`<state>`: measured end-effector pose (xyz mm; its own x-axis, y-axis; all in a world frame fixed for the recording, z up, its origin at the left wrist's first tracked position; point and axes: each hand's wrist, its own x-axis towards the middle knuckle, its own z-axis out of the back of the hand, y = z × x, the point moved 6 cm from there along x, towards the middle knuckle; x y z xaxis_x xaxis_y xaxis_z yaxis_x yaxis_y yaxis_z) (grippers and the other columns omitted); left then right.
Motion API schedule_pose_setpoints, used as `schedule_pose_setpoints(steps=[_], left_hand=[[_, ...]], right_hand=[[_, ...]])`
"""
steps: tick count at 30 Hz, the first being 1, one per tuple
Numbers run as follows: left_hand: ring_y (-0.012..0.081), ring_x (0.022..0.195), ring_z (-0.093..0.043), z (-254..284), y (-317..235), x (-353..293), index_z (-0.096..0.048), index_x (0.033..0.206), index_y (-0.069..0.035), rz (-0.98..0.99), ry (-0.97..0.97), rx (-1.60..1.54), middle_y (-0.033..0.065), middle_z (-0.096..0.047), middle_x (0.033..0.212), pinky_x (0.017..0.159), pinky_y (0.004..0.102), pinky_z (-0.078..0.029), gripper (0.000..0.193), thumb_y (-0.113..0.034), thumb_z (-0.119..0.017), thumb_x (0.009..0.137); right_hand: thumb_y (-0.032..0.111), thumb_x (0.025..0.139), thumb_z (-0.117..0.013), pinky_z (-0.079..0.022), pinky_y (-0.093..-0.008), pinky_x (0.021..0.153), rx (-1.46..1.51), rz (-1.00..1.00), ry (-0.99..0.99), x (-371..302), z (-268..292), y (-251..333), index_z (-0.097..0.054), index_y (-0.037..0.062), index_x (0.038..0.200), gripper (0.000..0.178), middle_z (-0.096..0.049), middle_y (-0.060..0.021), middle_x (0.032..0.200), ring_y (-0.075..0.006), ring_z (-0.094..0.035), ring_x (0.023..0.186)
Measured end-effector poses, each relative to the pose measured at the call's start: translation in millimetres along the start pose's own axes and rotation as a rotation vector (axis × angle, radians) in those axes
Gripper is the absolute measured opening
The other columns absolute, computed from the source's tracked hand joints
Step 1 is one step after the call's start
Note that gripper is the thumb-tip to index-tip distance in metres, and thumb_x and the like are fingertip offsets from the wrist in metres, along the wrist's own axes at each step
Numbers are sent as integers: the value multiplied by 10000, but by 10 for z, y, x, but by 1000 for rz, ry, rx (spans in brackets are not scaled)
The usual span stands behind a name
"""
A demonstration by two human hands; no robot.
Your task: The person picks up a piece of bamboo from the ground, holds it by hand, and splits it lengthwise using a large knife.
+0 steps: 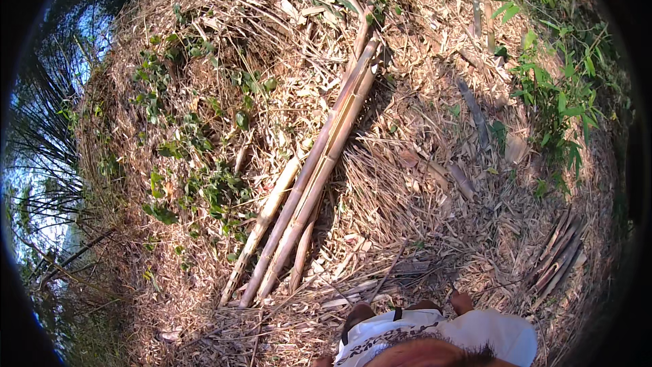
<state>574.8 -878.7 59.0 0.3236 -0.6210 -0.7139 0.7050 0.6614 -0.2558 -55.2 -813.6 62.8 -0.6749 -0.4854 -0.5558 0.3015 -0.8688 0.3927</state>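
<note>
My right hand [462, 301] is close in front of my white shirt, near the lower edge. Its fingers look closed. A thin dark tip sticks up beside them, too small to name. A small patch of skin at the bottom edge, left of the shirt, seems to be my left hand [323, 361]; its fingers are hidden. Out in front, apart from both hands, long split bamboo poles [319, 170] lie slanting from near left to far right. A paler bamboo piece [263, 221] lies along their left side.
Dry leaves and bamboo scraps cover the sloping ground. Split bamboo strips [558, 251] are heaped at the right. Low green vines [204, 183] grow left of the poles. A leafy bamboo shoot [560, 105] stands at the right. Loose dark bamboo pieces [473, 112] lie scattered.
</note>
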Motion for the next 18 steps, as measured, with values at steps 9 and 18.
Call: schedule_pose_setpoints(steps=[9, 18], left_hand=[[294, 897, -673, 452, -659, 459, -634, 1077, -58, -140, -182, 77, 145, -697, 994, 836, 394, -516, 507, -415, -747, 737], [312, 974, -652, 1669, -2552, 1344, -544, 1191, -88, -490, -334, -12, 158, -683, 1030, 851, 403, -510, 572, -411, -744, 763]], right_hand=[[396, 898, -469, -505, -558, 727, -341, 239, 30, 245, -144, -345, -629, -40, 897, 464, -661, -268, 832, -443, -653, 816], [402, 897, -474, -510, -551, 712, -211, -22, 89, 327, 72, 223, -630, -40, 902, 468, -665, -256, 817, -437, -657, 801]])
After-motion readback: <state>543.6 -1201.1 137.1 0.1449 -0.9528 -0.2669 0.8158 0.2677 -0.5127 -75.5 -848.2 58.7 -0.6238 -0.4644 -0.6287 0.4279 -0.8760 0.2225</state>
